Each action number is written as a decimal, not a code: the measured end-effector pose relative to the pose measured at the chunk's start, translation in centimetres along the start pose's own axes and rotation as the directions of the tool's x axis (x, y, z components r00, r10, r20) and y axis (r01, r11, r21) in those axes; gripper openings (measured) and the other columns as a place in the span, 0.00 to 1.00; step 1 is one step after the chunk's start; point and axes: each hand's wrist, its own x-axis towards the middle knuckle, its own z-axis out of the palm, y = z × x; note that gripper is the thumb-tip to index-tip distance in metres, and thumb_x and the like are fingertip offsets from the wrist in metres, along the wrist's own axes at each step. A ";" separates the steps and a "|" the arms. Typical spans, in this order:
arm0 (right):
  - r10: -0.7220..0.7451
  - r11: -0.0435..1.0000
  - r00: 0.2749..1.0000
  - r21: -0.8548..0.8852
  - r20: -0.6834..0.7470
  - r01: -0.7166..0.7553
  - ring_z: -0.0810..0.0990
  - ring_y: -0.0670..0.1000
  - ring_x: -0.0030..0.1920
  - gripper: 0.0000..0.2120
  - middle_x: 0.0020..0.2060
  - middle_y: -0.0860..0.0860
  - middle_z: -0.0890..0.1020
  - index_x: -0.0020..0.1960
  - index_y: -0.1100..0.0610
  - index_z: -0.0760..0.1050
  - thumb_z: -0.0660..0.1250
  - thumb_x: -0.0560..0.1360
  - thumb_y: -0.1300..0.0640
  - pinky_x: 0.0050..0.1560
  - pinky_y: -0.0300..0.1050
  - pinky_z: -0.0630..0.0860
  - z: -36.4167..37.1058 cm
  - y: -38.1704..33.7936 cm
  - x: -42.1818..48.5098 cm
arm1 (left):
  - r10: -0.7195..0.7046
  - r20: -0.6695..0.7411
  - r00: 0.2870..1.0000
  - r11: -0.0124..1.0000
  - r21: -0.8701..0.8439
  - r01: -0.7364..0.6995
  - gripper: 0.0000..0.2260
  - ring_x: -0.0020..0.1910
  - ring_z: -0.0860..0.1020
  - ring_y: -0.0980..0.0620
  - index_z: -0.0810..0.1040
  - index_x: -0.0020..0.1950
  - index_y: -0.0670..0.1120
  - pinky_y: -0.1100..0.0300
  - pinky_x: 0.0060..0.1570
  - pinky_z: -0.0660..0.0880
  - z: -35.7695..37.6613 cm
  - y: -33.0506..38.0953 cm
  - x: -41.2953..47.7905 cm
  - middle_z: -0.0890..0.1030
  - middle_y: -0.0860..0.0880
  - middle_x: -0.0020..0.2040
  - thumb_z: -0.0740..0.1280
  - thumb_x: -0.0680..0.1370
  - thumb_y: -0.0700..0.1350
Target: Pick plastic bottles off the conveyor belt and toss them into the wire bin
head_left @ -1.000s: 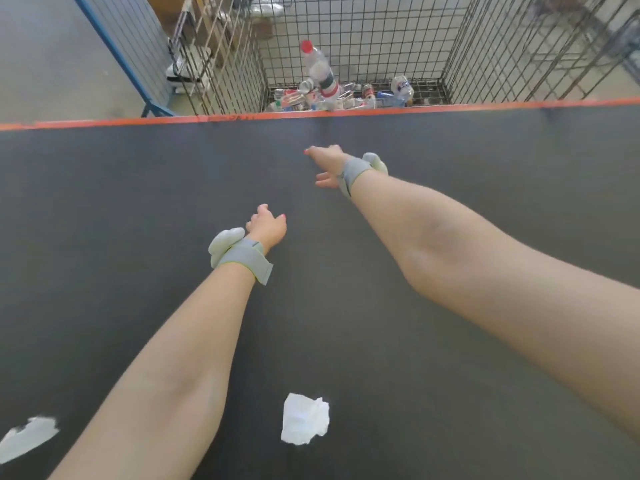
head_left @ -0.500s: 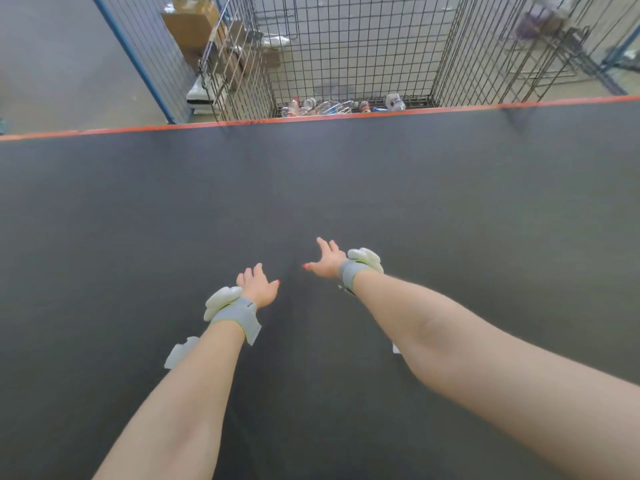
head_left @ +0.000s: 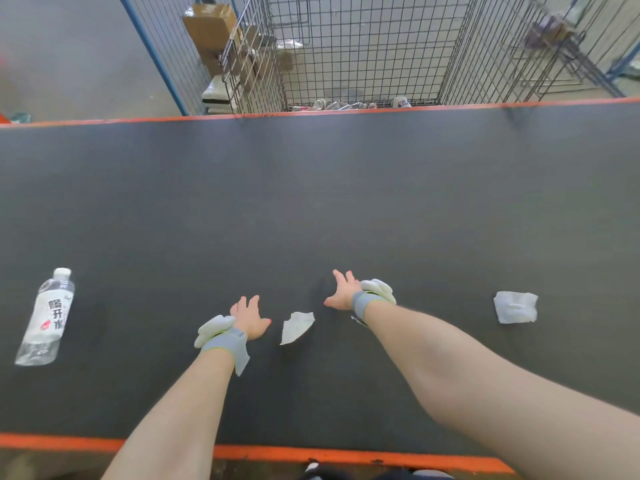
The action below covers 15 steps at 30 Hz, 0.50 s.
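A clear plastic bottle with a white cap and white label lies on the dark conveyor belt at the far left. My left hand hovers over the belt's middle, fingers spread and empty, well right of the bottle. Further right and slightly ahead, my right hand is likewise spread and holds nothing. Beyond the belt's far orange edge stands the wire bin, with several bottles lying on its floor.
A crumpled white paper scrap lies between my hands and another paper scrap sits to the right. Cardboard boxes and more wire racks stand behind the bin. The near orange belt edge runs below my forearms.
A bottle flying over the bin a second ago has landed inside. Both hands have drawn back toward me. The paper scraps and a new bottle have travelled in from the left.
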 end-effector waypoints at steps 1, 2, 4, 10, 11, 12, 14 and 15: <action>-0.049 0.999 0.999 0.010 0.005 0.049 0.50 0.59 0.78 0.44 0.78 0.53 0.44 0.79 0.48 0.42 0.68 0.75 0.47 0.75 0.53 0.54 0.1 -0.3 -0.2 | 0.001 -0.021 1.000 1.000 -0.020 -0.002 0.32 0.78 0.47 0.42 0.49 0.79 0.47 0.50 0.76 0.51 -0.2 0.2 -0.1 0.48 0.42 0.79 0.61 0.80 0.52; -0.095 0.995 0.995 0.008 0.022 0.095 0.50 0.58 0.78 0.45 0.78 0.53 0.44 0.79 0.49 0.43 0.69 0.74 0.48 0.75 0.53 0.54 0.3 -0.6 -0.5 | 0.005 -0.036 0.999 0.999 -0.034 -0.006 0.32 0.78 0.46 0.42 0.49 0.79 0.47 0.49 0.76 0.50 -0.4 0.3 -0.3 0.47 0.42 0.79 0.61 0.80 0.51; -0.157 0.985 0.985 -0.057 0.075 0.161 0.49 0.57 0.78 0.46 0.79 0.53 0.45 0.79 0.50 0.44 0.71 0.74 0.48 0.76 0.53 0.53 1.1 -0.8 -1.1 | 0.016 -0.060 0.998 0.999 -0.037 -0.018 0.31 0.78 0.44 0.42 0.48 0.79 0.46 0.48 0.76 0.50 -0.6 0.3 -0.2 0.47 0.42 0.79 0.60 0.80 0.52; -0.062 0.978 0.994 -0.192 0.090 0.078 0.50 0.58 0.78 0.45 0.79 0.53 0.45 0.79 0.49 0.42 0.68 0.75 0.47 0.75 0.55 0.55 2.8 0.0 -1.1 | -0.098 -0.162 0.982 0.990 0.081 0.112 0.31 0.78 0.42 0.47 0.47 0.78 0.50 0.34 0.71 0.48 -0.6 -0.8 -0.5 0.44 0.47 0.79 0.59 0.80 0.53; -0.060 0.977 0.996 -0.202 0.072 0.074 0.50 0.59 0.78 0.45 0.79 0.53 0.45 0.79 0.48 0.42 0.68 0.75 0.47 0.75 0.56 0.55 2.7 -0.2 -1.1 | -0.131 -0.178 0.975 0.986 0.082 0.147 0.32 0.78 0.41 0.48 0.46 0.79 0.51 0.33 0.70 0.48 -0.6 -1.2 -0.8 0.43 0.48 0.79 0.59 0.80 0.53; -0.072 0.977 0.996 -0.199 0.052 0.081 0.50 0.59 0.77 0.44 0.78 0.53 0.45 0.79 0.48 0.42 0.68 0.75 0.47 0.75 0.55 0.55 2.4 -0.5 -0.9 | -0.168 -0.188 0.968 0.979 0.080 0.186 0.33 0.78 0.40 0.47 0.45 0.79 0.51 0.32 0.69 0.48 -0.7 -1.7 -0.9 0.41 0.47 0.79 0.59 0.79 0.52; -0.113 0.975 0.993 -0.190 0.019 0.115 0.51 0.58 0.77 0.43 0.78 0.53 0.48 0.79 0.48 0.43 0.68 0.75 0.48 0.75 0.54 0.55 2.2 -1.2 -0.6 | -0.262 -0.204 0.943 0.961 0.037 0.274 0.36 0.77 0.38 0.45 0.42 0.79 0.50 0.31 0.69 0.49 -0.9 -3.1 -0.9 0.38 0.46 0.78 0.61 0.78 0.52; -0.126 0.975 0.992 -0.182 0.006 0.125 0.52 0.58 0.77 0.42 0.78 0.53 0.48 0.79 0.48 0.43 0.67 0.75 0.48 0.75 0.54 0.55 1.7 -1.3 -0.7 | -0.307 -0.220 0.926 0.949 0.003 0.316 0.38 0.77 0.38 0.43 0.41 0.79 0.50 0.31 0.70 0.50 -1.0 -3.5 -0.7 0.37 0.44 0.78 0.62 0.78 0.51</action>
